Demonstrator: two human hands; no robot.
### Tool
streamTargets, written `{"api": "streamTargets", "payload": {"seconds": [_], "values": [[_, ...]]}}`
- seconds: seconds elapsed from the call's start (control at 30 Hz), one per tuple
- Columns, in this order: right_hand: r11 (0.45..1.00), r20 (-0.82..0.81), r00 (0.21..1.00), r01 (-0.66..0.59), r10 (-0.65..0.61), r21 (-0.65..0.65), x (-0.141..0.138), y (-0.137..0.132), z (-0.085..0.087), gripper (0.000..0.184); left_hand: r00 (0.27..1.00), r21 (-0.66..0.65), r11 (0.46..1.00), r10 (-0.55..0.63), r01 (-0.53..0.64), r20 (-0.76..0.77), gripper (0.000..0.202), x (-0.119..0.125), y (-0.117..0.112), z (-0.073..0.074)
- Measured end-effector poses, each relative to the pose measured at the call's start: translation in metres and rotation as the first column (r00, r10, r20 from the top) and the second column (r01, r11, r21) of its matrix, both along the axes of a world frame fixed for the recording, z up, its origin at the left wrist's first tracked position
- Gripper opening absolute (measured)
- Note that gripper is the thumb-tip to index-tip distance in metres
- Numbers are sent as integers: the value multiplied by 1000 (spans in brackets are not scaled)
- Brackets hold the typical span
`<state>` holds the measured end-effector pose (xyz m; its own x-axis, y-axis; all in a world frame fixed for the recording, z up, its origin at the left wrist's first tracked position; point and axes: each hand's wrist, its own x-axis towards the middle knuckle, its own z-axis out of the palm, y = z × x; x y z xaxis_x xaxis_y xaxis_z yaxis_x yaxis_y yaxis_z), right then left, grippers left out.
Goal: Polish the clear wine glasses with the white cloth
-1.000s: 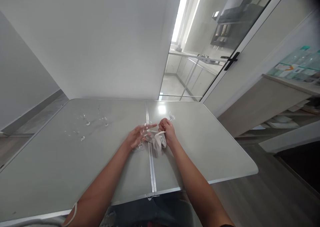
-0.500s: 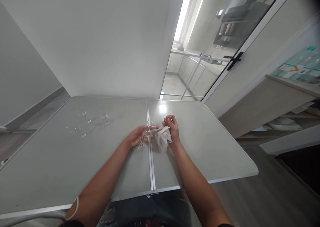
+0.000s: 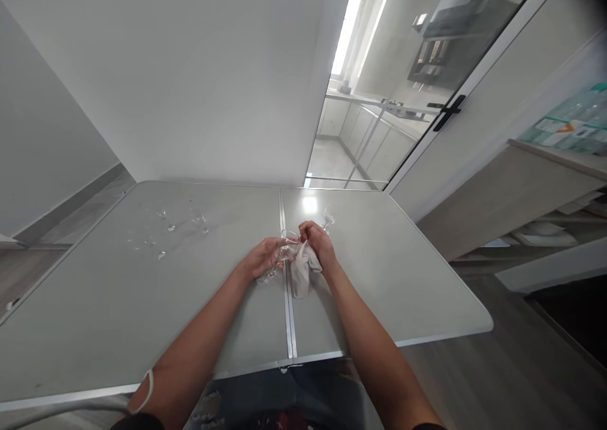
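Note:
My left hand point(image 3: 263, 257) is closed around a clear stemmed glass point(image 3: 286, 253), which tilts with its rim away from me and its foot toward me. Against the glass's right side, my right hand point(image 3: 318, 241) grips a pale cloth point(image 3: 302, 277); the cloth's loose end hangs down toward the table. The fingertips of the right hand are bent in at the rim, and part of the glass is hidden by fingers and cloth. Just beyond my right hand stands another clear glass point(image 3: 328, 218), partly covered by that hand.
Several clear stemmed glasses point(image 3: 171, 226) are grouped on the left half of the grey table point(image 3: 227, 329). A metal seam point(image 3: 288, 316) runs across the tabletop beneath my hands. Behind are a white wall and a glass door point(image 3: 374, 101); at right, a shelf point(image 3: 512, 183) carries plastic bottles.
My right hand has moved slightly left and inward with the cloth, to the glass's rim. The glass behind it now shows more. My left hand keeps its hold.

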<state>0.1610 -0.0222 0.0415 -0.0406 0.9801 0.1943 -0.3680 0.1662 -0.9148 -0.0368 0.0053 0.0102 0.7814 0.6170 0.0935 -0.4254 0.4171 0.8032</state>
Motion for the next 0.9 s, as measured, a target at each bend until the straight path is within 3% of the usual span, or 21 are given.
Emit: {"api": "streamTargets", "payload": {"seconds": [0.17,0.3,0.37,0.47,0.57,0.63,0.7,0.77,0.9], "values": [[989,44,992,-120,117,91,3,-1,2,27,999,-54,998,31,-29,29,62,-3,2,-1],[983,266,959,-131,94,125,15,2,1,39,974,-132,971,213,-202,78,58,-7,7,-4],[981,453,886,-165,102,102,20,4,-2,40,950,-180,944,297,-276,101,54,-9,10,-5],[972,701,708,-213,81,102,21,6,-10,33,928,-200,924,352,-325,122,51,-11,11,-5],[972,794,608,-204,33,116,19,8,-19,34,927,-193,923,357,-332,115,50,-9,10,-4],[971,815,579,-206,24,118,18,10,-23,23,930,-186,925,354,-333,99,50,-7,9,-3],[969,816,578,-211,17,130,18,11,-25,7,932,-181,925,353,-335,80,51,-5,9,-3],[972,779,627,-166,-26,166,18,11,-23,11,930,-179,922,360,-343,74,53,-4,9,-3],[961,555,792,145,-255,235,18,12,-17,24,920,-174,916,380,-361,92,53,-4,10,-2]]}}
